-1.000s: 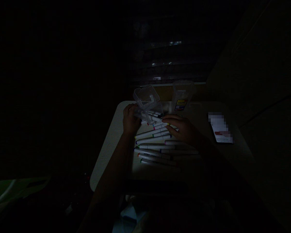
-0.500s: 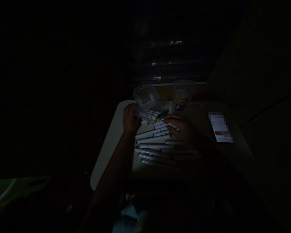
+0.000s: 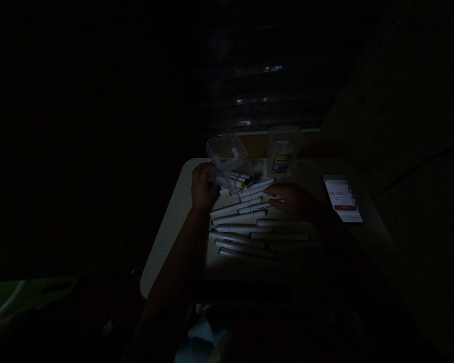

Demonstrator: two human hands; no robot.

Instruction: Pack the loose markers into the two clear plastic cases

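The scene is very dark. My left hand [image 3: 201, 187] grips a clear plastic marker case [image 3: 227, 166] lying tilted on a small white table [image 3: 166, 237], its lid open upward and several markers inside. My right hand [image 3: 293, 200] rests over the right ends of several white markers with coloured caps [image 3: 242, 222] that lie spread across the table. Its fingers curl toward a marker, but what they hold is unclear.
A second clear case with a yellow label [image 3: 283, 151] stands upright at the table's back edge. A phone with a lit screen [image 3: 342, 201] lies at the right. Slatted blinds [image 3: 257, 96] hang behind. Everything around the table is in darkness.
My right hand has drawn back to the right from the case mouth toward the loose markers. The left hand and case have stayed put.
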